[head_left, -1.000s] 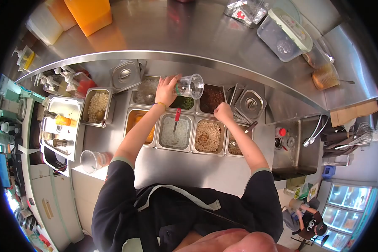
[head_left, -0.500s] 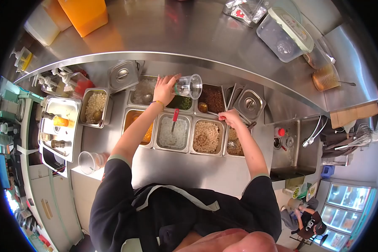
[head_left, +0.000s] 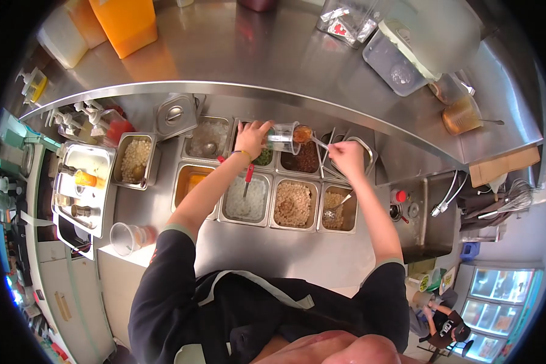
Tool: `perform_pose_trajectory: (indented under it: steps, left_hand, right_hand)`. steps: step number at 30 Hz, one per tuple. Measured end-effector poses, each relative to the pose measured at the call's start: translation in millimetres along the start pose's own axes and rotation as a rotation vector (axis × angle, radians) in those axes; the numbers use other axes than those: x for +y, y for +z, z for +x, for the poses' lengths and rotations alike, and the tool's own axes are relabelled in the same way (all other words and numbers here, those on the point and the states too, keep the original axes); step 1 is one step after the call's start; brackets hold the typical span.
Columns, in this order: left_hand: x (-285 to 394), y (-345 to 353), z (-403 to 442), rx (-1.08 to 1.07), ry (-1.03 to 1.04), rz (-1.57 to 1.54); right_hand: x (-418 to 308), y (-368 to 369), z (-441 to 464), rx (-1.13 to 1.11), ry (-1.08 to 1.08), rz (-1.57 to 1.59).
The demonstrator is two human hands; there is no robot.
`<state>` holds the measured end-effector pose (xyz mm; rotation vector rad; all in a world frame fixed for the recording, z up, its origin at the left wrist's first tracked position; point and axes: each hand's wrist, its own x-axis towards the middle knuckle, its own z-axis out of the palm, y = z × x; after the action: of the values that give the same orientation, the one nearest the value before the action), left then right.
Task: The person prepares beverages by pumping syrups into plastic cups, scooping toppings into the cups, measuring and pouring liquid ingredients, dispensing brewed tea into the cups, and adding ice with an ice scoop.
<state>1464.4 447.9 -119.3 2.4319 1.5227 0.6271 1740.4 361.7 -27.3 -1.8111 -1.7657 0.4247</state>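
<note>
My left hand [head_left: 253, 138] is closed around a clear plastic cup [head_left: 280, 138], tipped on its side with its mouth to the right. At that mouth is the bowl of a spoon [head_left: 319, 143], heaped with something reddish-brown. My right hand [head_left: 347, 159] grips the spoon's handle. Below the cup and spoon sits a steel pan of dark red-brown topping [head_left: 301, 160], beside a pan of green pieces [head_left: 264, 157] partly hidden by the cup. Nearer me are pans of white translucent jelly [head_left: 247, 200], with a red-handled utensil [head_left: 249, 176], and beige chunks [head_left: 293, 205].
A pan with a ladle [head_left: 335, 209] stands at the right, an orange-filled pan [head_left: 195, 180] at the left. A raised steel shelf edge [head_left: 224, 87] runs behind. An empty-looking cup [head_left: 125, 238] lies left; a sink [head_left: 431, 212] is right. Another person [head_left: 446, 324] sits far right.
My right hand has lifted the spoon out of the red-brown topping up to the cup's mouth. My left hand and the cup have shifted slightly right and down.
</note>
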Motion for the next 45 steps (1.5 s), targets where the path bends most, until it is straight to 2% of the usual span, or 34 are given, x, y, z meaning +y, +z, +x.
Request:
perform_pose_trajectory:
  steps: [1,3,6,9,11,12,15,17,18,21,22,23,24,26,27,28,29,30,31,33,34,36,39,40,42,45]
  left_hand:
    - [7.7,0.0,1.5,-0.005,-0.032,-0.094]
    - [24.5,-4.0,-0.3,-0.016,-0.095,-0.275]
    - [35.7,-12.8,-5.4,0.026,-0.138,-0.525]
    - [34.1,-12.7,-11.6,0.082,-0.157,-0.626]
    - [27.3,-9.4,-20.3,0.188,-0.137,-0.657]
    - [23.3,-7.7,-26.4,0.271,-0.125,-0.678]
    - [23.1,-37.2,-62.6,0.447,-0.102,-0.786]
    - [19.2,-68.6,-100.8,0.625,0.070,-0.799]
    - [16.7,-83.3,-121.8,0.702,0.153,-0.839]
    - [4.3,-130.9,-208.8,0.826,0.210,-0.768]
    - [-3.2,-148.5,-246.1,0.813,0.253,-0.743]
    - [-8.5,-159.0,-288.3,0.772,0.193,-0.773]
    - [-16.9,-157.0,-340.4,0.562,-0.215,-1.091]
    - [-23.0,-168.9,-429.1,0.460,-0.478,-1.104]
    - [-21.6,-180.9,-466.2,0.554,-0.333,-0.813]
    - [-26.7,-168.9,-520.5,0.504,-0.471,-0.689]
    - [-28.4,-152.8,-562.3,0.447,-0.600,-0.566]
    - [-16.0,-161.4,-576.0,0.640,-0.661,-0.582]
    - [-6.6,-174.1,-585.8,0.833,-0.715,-0.599]
    - [5.0,-186.3,-599.8,0.960,-0.802,-0.519]
    - [5.2,-190.2,-603.0,1.025,-0.845,-0.480]
    - [-8.4,-193.9,-610.5,1.013,-0.856,-0.477]
    - [-34.4,-205.1,-623.6,0.972,-0.858,-0.469]
    - [-42.4,-209.7,-625.8,0.949,-0.826,-0.469]
    - [-48.2,-243.2,-609.5,0.899,-0.725,-0.479]
    - [-68.7,-267.2,-586.2,0.746,-0.491,-0.561]
  right_hand:
    - [-37.4,3.6,-14.6,0.165,-0.166,0.012]
    - [-52.8,10.9,-26.2,0.157,-0.557,-0.518]
    - [-62.2,-2.0,-28.9,0.424,-0.625,-0.445]
    - [-67.9,-10.1,-42.0,0.368,-0.086,0.083]
    - [-42.6,-6.1,-41.7,0.393,0.069,0.436]
    - [-36.1,-3.0,-43.8,0.411,0.156,0.504]
    - [9.5,36.4,-52.0,0.396,0.294,0.541]
    - [36.0,72.1,-60.2,0.305,0.312,0.278]
    - [38.3,81.1,-60.9,0.106,0.529,0.252]
    - [54.9,135.7,-65.0,0.079,0.548,0.131]
    - [25.9,143.9,-74.9,0.146,0.451,0.083]
    - [-11.9,144.2,-84.2,0.219,0.349,0.046]
    - [-44.1,153.4,-98.7,0.300,0.137,-0.077]
    - [-106.6,170.6,-132.8,0.507,-0.291,-0.299]
    - [-150.1,183.2,-152.1,0.275,-0.410,0.114]
    - [-196.3,201.6,-181.4,0.054,-0.386,0.322]
    - [-212.2,242.7,-203.3,-0.165,-0.466,0.616]
    - [-233.8,268.0,-221.2,-0.328,-0.613,0.506]
    - [-256.1,297.9,-235.7,-0.438,-0.658,0.509]
    - [-296.1,356.9,-250.1,-0.434,-0.522,0.687]
    - [-313.2,372.6,-245.3,-0.500,-0.417,0.686]
    - [-341.6,397.3,-235.7,-0.623,-0.203,0.684]
    - [-353.9,412.4,-233.5,-0.452,-0.286,0.814]
    - [-350.8,411.7,-234.7,-0.425,-0.308,0.874]
    - [-353.1,386.9,-244.1,-0.371,-0.214,0.984]
    - [-364.5,308.6,-266.3,-0.199,-0.122,1.121]
